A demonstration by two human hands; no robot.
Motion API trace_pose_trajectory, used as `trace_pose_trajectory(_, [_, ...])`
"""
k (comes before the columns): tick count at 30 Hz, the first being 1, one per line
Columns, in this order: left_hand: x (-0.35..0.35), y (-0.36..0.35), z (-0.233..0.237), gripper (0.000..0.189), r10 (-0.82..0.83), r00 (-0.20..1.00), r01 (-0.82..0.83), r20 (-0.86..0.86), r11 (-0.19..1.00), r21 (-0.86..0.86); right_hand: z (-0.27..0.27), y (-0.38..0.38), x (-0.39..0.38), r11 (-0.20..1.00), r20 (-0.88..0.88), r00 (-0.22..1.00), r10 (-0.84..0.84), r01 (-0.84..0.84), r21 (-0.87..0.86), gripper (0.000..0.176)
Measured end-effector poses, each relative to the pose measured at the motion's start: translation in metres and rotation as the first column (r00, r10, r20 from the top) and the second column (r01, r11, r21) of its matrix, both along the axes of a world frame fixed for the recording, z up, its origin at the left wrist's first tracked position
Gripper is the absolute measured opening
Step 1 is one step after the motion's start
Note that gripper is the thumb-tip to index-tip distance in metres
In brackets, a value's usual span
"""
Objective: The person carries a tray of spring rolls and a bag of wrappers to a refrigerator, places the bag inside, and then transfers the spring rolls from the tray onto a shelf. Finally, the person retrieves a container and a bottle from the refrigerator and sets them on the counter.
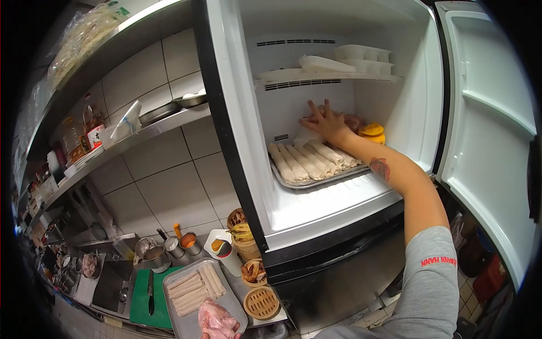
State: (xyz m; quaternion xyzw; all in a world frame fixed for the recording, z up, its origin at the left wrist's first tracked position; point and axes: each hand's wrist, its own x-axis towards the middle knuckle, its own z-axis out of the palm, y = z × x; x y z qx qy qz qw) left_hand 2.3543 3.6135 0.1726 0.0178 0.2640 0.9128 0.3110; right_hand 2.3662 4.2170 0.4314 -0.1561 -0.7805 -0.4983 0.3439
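Observation:
My right hand (pixel 326 121) reaches deep into the open freezer compartment, fingers spread, above the back of a metal tray (pixel 307 185). Pale rolls (pixel 305 161) lie side by side on that tray. Close to the hand are a reddish packed item (pixel 354 122), partly hidden, and a yellow-orange item (pixel 372 133). At the bottom edge my left hand (pixel 236 326) shows only its fingertips, gripping a lump of pink raw meat (pixel 216 317). The meat is over a second metal tray (pixel 179 323), which bears more pale rolls (pixel 192 287).
The freezer door (pixel 491 124) stands open at right. A freezer shelf (pixel 339 75) holds white trays. On the counter are a knife (pixel 151 294) on a green cutting board (pixel 138 299), a bamboo steamer (pixel 262 303) and pots. A wall shelf (pixel 152 125) carries pans and bottles.

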Motion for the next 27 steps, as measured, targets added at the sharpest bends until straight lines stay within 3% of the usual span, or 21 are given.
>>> trace_pose_trajectory(3, [0.0, 0.001, -0.001, 0.07, -0.047, 0.997, 0.048, -0.063, 0.999, 0.017, -0.006, 0.039, -0.011, 0.971, 0.009, 0.986, 0.165, -0.161, -0.175, 0.049])
trace_pose_trajectory(6, [-0.001, -0.004, -0.003, 0.071, -0.043, 0.997, 0.045, -0.069, 0.999, 0.023, 0.007, 0.063, -0.015, 0.956, -0.173, 0.97, 0.172, -0.207, -0.209, 0.045])
trace_pose_trajectory(9, [-0.005, -0.006, -0.001, 0.072, -0.012, 0.998, 0.012, -0.056, 1.0, 0.008, 0.024, 0.021, 0.017, 0.897, -0.228, 0.965, 0.131, -0.213, -0.387, 0.052])
trace_pose_trajectory(11, [-0.002, -0.002, 0.012, 0.074, 0.023, 0.999, -0.025, -0.047, 0.998, -0.053, 0.02, 0.023, 0.022, 0.902, -0.376, 0.908, 0.184, -0.308, -0.301, 0.047])
trace_pose_trajectory(12, [-0.005, -0.001, 0.007, 0.073, 0.004, 1.0, -0.003, -0.031, 1.0, 0.025, 0.017, 0.024, 0.026, 0.901, -0.442, 0.871, 0.213, -0.35, -0.256, 0.044])
trace_pose_trajectory(14, [-0.018, -0.003, -0.01, 0.07, -0.025, 1.0, 0.024, 0.005, 0.984, 0.175, 0.025, 0.011, 0.043, 0.846, -0.43, 0.833, 0.349, -0.478, -0.238, 0.043])
trace_pose_trajectory(19, [-0.005, 0.014, 0.019, 0.062, -0.036, 0.99, 0.054, -0.138, 0.99, 0.13, 0.05, -0.066, 0.094, 0.754, -0.34, 0.785, 0.518, -0.606, -0.254, 0.026])
trace_pose_trajectory(20, [-0.003, 0.015, 0.021, 0.061, -0.022, 0.995, 0.034, -0.097, 0.992, 0.123, 0.047, -0.076, 0.097, 0.661, -0.407, 0.698, 0.589, -0.706, -0.254, 0.024])
trace_pose_trajectory(21, [-0.001, 0.014, 0.02, 0.06, 0.008, 0.999, -0.001, -0.053, 0.993, 0.118, 0.046, -0.085, 0.104, 0.348, -0.539, 0.494, 0.682, -0.868, -0.355, 0.023])
trace_pose_trajectory(23, [0.006, 0.009, 0.02, 0.057, 0.058, 0.998, -0.057, -0.027, 0.997, 0.043, 0.06, -0.098, 0.122, -0.125, -0.693, 0.366, 0.622, -0.827, -0.549, 0.028])
trace_pose_trajectory(27, [0.015, -0.02, 0.006, 0.056, 0.121, 0.985, -0.129, 0.12, 0.99, 0.063, 0.034, -0.157, 0.14, 0.01, -0.677, 0.428, 0.598, -0.849, -0.528, 0.031])
